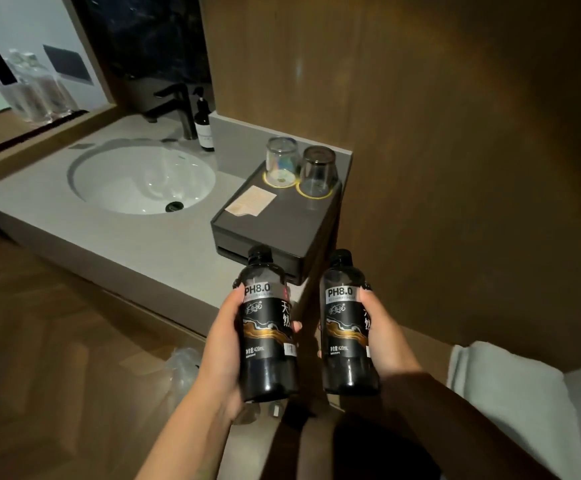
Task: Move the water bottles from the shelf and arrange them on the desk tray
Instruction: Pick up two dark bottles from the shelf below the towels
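Left hand (221, 355): fingers wrapped around left bottle (268, 327), upright, label forward. Right hand (384, 336): fingers wrapped around right bottle (347, 327), upright. Both bottles dark, capped, held side by side, apart, in air just in front of counter (136, 237) edge. Dark tray (275, 226) on counter beyond bottles, two upturned glasses (301, 168) at far end. Sink (143, 178) left of tray.

Head view, forward-down, close over hands (302, 344)
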The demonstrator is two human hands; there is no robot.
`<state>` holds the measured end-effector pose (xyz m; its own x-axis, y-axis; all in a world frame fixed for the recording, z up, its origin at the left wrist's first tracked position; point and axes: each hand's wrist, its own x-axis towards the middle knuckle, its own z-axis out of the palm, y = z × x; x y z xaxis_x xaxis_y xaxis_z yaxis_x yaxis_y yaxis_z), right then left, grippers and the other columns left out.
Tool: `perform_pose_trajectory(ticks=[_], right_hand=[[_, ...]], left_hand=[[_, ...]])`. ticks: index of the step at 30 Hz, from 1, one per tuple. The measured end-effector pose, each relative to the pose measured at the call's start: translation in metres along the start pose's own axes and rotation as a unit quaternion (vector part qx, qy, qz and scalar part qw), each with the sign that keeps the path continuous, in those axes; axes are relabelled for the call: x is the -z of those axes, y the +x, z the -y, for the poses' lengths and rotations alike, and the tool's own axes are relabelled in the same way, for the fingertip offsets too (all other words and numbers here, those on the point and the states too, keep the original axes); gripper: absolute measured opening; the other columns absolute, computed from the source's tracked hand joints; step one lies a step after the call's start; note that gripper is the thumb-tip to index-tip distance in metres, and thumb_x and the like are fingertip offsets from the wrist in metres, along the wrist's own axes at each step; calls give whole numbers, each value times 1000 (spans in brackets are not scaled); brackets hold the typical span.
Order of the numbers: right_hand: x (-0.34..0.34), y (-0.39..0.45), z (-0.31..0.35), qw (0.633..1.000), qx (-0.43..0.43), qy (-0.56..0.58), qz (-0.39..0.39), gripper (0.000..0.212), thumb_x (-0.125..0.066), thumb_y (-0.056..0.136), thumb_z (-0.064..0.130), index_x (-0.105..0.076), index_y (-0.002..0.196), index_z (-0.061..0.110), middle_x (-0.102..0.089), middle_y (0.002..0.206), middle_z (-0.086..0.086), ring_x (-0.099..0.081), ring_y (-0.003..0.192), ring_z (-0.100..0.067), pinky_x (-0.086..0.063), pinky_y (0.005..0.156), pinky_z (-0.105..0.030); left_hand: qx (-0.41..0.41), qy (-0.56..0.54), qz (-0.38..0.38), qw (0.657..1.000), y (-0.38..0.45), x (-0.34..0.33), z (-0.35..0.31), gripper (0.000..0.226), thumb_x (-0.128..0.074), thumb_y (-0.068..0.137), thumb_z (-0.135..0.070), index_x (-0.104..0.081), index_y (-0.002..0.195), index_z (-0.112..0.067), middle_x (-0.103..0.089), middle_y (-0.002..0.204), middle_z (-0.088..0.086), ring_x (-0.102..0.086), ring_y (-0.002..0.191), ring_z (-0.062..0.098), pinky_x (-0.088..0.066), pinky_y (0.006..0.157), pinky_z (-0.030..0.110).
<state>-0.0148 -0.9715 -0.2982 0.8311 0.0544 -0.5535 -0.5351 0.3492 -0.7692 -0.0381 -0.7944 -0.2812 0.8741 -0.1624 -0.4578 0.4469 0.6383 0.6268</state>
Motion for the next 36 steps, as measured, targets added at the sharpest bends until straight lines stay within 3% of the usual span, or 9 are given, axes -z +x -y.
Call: perform_pose_trajectory(ticks=[5, 8, 14, 20, 23, 28, 33, 36], right_hand=[[-84, 13, -37, 997, -17, 79, -6, 50, -60, 78, 49, -64, 107, 9, -70, 86, -16, -65, 76, -30, -50, 79, -43], [-134, 23, -59, 998, -12, 61, 17, 52, -52, 85, 52, -64, 107, 7, -68, 88, -16, -63, 81, -32, -48, 83, -45], [-227, 53, -85, 997, -41, 17, 59, 52, -58, 74, 59, -66, 102, 16, -59, 95, -14, -54, 93, -32, -42, 92, -50], [-304, 91, -98, 992, -54, 2, 115, 36, -49, 85, 50, -61, 96, 17, -59, 80, -7, -57, 71, -22, -46, 69, -37], [-336, 106, -102, 991, -65, 5, 114, 47, -50, 86, 49, -61, 111, 11, -61, 88, -11, -61, 74, -24, -49, 71, -38], [-386, 136, -102, 990, -72, -34, 117, 62, -51, 83, 56, -60, 118, 6, -64, 94, -16, -61, 82, -30, -48, 84, -47], [-435, 181, -90, 984, -66, -87, 139, 53, -43, 90, 56, -64, 111, 11, -67, 94, -15, -63, 83, -30, -50, 84, -45], [-468, 208, -83, 983, -67, -104, 137, 52, -44, 89, 58, -67, 106, 15, -70, 97, -14, -66, 87, -29, -51, 89, -47]], left_hand=[[18, 6, 10, 1000, -3, 64, -65, 46, -46, 89, -44, -65, 100, -4, -63, 84, 20, -63, 61, 28, -54, 51, 31], [10, -11, -17, 1000, -5, 100, -103, 36, -49, 90, -36, -65, 93, -4, -64, 73, 14, -62, 62, 28, -57, 53, 33], [-4, -30, -5, 1000, -16, 173, -163, 41, -49, 88, -42, -62, 98, -6, -57, 84, 16, -58, 72, 29, -51, 62, 32], [-27, -61, -63, 996, -13, 232, -213, 42, -52, 84, -40, -57, 110, -8, -56, 95, 19, -60, 76, 29, -50, 68, 33], [-39, -77, -106, 991, -9, 254, -234, 45, -49, 86, -43, -58, 111, -7, -60, 90, 17, -62, 73, 28, -48, 71, 34], [-47, -82, -146, 985, 12, 283, -270, 39, -48, 89, -42, -65, 96, -7, -63, 78, 12, -60, 63, 23, -52, 58, 28], [-48, -89, -166, 981, 46, 306, -319, 41, -48, 88, -42, -68, 85, -7, -61, 81, 13, -56, 68, 24, -45, 66, 32], [-54, -94, -167, 980, 65, 319, -353, 44, -48, 88, -42, -72, 78, -7, -64, 76, 12, -59, 63, 23, -48, 62, 30]])
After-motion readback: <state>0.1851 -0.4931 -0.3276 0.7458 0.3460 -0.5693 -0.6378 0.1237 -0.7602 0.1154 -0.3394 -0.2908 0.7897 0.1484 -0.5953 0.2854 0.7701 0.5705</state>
